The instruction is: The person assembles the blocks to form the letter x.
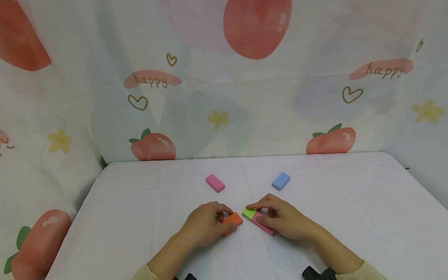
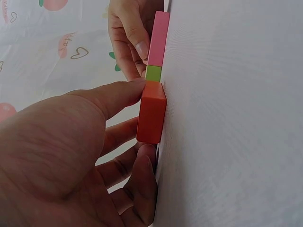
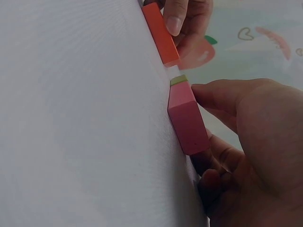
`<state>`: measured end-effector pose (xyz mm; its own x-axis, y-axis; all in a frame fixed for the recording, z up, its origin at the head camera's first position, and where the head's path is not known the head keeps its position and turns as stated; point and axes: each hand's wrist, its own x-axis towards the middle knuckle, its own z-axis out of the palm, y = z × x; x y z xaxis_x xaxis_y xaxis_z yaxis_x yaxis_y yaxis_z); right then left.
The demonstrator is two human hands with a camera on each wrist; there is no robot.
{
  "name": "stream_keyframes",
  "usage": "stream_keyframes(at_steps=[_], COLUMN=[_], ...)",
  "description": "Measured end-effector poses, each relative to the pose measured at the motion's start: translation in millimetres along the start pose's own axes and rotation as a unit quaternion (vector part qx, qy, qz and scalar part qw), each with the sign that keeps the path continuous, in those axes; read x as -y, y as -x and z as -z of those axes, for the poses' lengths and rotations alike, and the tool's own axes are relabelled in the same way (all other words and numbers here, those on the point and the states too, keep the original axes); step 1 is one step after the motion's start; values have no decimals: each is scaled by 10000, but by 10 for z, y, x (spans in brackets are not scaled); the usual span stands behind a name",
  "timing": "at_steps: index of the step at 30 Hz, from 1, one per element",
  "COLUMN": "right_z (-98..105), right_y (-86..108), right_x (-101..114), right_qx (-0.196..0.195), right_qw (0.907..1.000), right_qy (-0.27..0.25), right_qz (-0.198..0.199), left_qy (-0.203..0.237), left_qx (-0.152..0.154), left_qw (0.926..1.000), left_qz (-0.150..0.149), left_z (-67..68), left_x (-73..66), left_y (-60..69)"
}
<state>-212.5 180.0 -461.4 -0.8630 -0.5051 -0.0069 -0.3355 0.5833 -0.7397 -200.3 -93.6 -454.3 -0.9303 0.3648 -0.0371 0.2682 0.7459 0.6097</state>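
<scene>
My left hand (image 1: 204, 224) pinches an orange block (image 1: 235, 219) on the white table, its thumb on the near side and its fingers on the far side. Close to its right, my right hand (image 1: 286, 218) grips a pink block (image 1: 265, 228) with a light-green block (image 1: 248, 214) end to end against it. In the right wrist view a small gap parts the orange block (image 3: 161, 35) from the green end (image 3: 179, 80). My right fingers cover part of the pink and green pair.
Farther back on the table lie a second pink block (image 1: 215, 183) on the left and a blue block (image 1: 281, 181) on the right. A patterned cloth wall (image 1: 245, 113) rises behind the table's back edge.
</scene>
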Motion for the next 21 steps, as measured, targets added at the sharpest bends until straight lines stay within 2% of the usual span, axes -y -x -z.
stream_keyframes(at_steps=[21], right_z=[5], right_y=[2], right_x=[4], right_qx=[-12], right_qw=[10000], right_qy=[-20], right_qz=[71], left_qy=[-53], left_qx=[11], left_qw=[10000], left_qz=[48], left_z=[-16], left_x=[-2], left_y=[-10])
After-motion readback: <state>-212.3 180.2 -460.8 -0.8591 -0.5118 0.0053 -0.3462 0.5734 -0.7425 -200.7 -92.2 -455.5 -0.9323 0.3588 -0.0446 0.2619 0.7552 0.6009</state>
